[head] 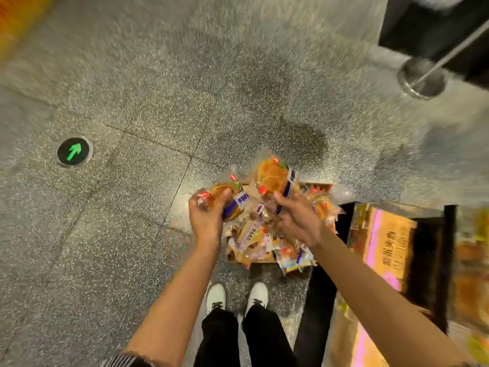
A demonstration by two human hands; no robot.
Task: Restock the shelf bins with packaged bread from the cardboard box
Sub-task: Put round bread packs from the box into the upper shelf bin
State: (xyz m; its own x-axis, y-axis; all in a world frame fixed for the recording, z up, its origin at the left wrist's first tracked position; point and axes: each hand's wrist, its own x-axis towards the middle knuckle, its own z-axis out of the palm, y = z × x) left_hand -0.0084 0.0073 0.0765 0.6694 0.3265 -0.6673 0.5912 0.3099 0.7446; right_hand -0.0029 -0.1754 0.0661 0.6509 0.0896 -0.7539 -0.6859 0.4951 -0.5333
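Terrazzo floor (158, 75) fills the left of the view, with a round marker (74, 152) set in it whose green arrow points up and to the right. Next comes the left hand (206, 217), fingers curled over a wrapped round bun (225, 201); the packet's long axis slants from lower left to upper right, its red-tagged end toward the left. Just beside it the right hand (297, 221) pinches the lower edge of a second wrapped bun (272, 178), which stands nearly upright, crimped end pointing away from the person. Both packets are held above the cardboard box (320, 186) on the floor, heaped with more bread packets (259, 242) lying at mixed angles. White shoes (236, 296) stand just below the box. Further right a shelf unit (389, 242) shows blurred orange and pink signs. At the upper right a metal post base (422, 79) rests on the floor.
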